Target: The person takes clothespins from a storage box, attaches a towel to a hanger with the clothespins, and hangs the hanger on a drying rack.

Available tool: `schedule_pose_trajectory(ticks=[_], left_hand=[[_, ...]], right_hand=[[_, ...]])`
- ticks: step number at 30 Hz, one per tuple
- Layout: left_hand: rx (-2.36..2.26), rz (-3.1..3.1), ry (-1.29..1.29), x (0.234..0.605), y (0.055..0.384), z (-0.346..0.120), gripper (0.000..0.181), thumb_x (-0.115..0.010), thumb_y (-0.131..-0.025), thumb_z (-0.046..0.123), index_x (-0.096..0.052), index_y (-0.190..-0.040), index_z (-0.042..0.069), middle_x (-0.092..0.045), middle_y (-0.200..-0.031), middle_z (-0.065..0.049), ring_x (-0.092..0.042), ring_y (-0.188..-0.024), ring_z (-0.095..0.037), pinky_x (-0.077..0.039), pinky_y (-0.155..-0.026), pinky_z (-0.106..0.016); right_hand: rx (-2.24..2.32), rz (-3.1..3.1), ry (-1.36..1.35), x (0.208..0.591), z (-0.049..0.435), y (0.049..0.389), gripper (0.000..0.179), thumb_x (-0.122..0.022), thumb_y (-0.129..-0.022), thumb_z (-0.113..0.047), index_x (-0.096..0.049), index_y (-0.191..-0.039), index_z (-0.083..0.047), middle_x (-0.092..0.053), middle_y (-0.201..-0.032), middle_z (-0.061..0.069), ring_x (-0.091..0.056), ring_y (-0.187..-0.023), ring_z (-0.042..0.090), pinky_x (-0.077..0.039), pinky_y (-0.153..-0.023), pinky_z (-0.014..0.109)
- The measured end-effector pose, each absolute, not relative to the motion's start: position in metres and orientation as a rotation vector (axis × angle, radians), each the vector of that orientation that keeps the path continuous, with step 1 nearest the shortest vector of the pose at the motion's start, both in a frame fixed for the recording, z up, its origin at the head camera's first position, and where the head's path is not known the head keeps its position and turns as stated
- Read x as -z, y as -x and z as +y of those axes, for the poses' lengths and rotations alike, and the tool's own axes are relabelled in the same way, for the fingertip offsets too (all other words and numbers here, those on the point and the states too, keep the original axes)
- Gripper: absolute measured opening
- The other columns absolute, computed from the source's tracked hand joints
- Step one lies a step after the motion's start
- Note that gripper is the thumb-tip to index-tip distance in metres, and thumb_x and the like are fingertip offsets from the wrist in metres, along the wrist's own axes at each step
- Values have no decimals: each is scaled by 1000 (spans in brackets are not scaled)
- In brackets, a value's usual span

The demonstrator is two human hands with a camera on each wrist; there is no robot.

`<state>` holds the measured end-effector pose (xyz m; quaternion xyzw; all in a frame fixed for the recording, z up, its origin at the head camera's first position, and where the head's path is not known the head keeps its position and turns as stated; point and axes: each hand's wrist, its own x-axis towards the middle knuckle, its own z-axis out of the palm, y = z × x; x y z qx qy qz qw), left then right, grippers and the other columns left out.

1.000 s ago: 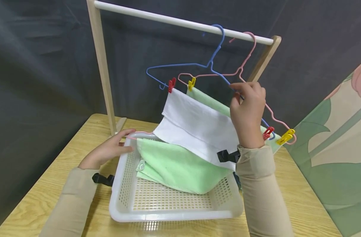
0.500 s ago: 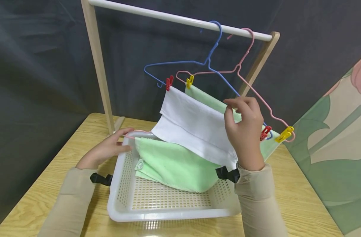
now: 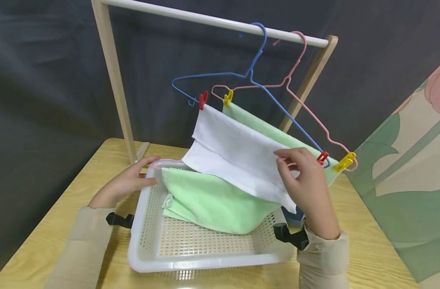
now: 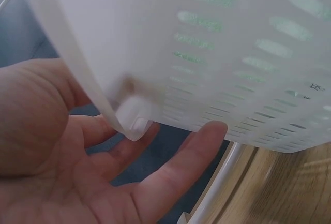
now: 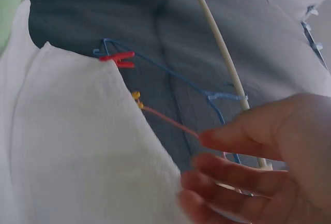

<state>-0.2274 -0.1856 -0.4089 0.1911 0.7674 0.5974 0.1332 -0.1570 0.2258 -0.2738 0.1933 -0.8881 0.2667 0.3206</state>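
Note:
My left hand (image 3: pixel 127 182) rests at the back left corner of a white perforated basket (image 3: pixel 205 263), its fingers relaxed around the rim in the left wrist view. A green towel (image 3: pixel 216 200) lies in the basket. Part of a pink hanger shows on the rim by my left fingertips. My right hand (image 3: pixel 306 184) is loosely curled and holds nothing, beside the right part of a white towel (image 3: pixel 238 144). That towel hangs from a blue hanger (image 3: pixel 220 74), fixed by a red clothespin (image 3: pixel 203 100) at each end. In the right wrist view my fingertips overlap the towel's edge.
A white rail (image 3: pixel 191 17) on wooden posts carries both hangers. Behind the white towel, a second green towel (image 3: pixel 263 122) hangs by yellow clothespins (image 3: pixel 345 161) from a pink hanger (image 3: pixel 305 42). A dark blue object (image 3: pixel 294 216) shows beside the basket's right side.
My right hand has come down from the blue hanger's arm to the white towel's right side. My left hand stays at the basket corner. The head view has shifted slightly.

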Motion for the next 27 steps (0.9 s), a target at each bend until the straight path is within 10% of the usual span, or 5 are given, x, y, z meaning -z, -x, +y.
schedule_pose_trajectory(ticks=[11,19,27], left_hand=[[-1742,2226,-584,410,225,-185,81,-66,-98,8,-14,-160,4,-35,-149,-30,-61,-111,-43,-59,-82,-46],[-1746,2237,-597,415,226,-187,81,-66,-98,10,-14,-161,6,-35,-150,-28,-60,-111,-42,-59,-81,-47],[-1744,2242,-603,414,229,-186,83,-67,-97,9,-14,-161,6,-35,-151,-28,-60,-111,-44,-59,-80,-47]], right_hand=[[-723,-2548,-440,301,264,158,24,-55,-94,7,-71,-111,1,-69,-98,14,-64,-85,25,-51,-73,21],[-718,-2684,-347,319,288,168,17,-58,-98,-2,-72,-106,2,-70,-102,18,-64,-85,30,-55,-77,48],[-771,-2773,-259,330,307,180,16,-59,-99,-5,-71,-105,4,-69,-94,15,-60,-78,24,-51,-68,27]])
